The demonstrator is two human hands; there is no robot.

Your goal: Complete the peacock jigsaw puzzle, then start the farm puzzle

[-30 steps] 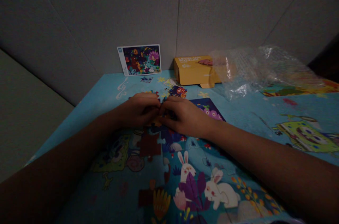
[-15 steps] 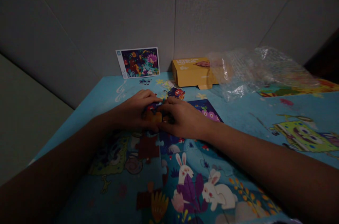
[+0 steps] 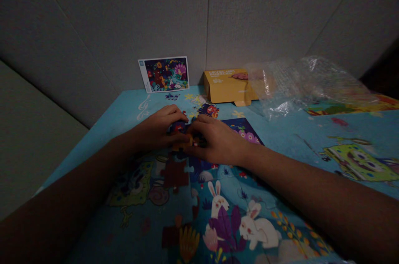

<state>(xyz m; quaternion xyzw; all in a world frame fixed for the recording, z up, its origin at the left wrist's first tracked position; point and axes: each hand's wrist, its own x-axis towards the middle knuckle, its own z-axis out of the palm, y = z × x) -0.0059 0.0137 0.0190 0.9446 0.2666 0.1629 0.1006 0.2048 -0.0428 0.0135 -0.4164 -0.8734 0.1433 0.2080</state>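
My left hand (image 3: 160,129) is closed on a dark jigsaw puzzle piece (image 3: 180,145) with red and orange on it, thumb at its near side and fingers at its far side. Against that piece, my right hand (image 3: 215,138) bends its fingers down at the upper left of the partly joined jigsaw puzzle (image 3: 230,193). Its fingertips press there, and what lies under them is mostly hidden. White rabbits and purple leaves show on the joined part. A brown puzzle piece (image 3: 176,173) lies just below my hands, beside the joined part's left edge.
Behind my hands lies a loose puzzle piece (image 3: 208,110) with a red figure. A picture card (image 3: 166,73) leans on the wall. To its right are a yellow box (image 3: 226,86) and crumpled clear plastic (image 3: 286,87). A cartoon-printed cloth (image 3: 299,139) covers the table.
My left thumb has shifted slightly upward and more of the piece between my hands shows. My right hand stays nearly in place. The whole view has moved a little.
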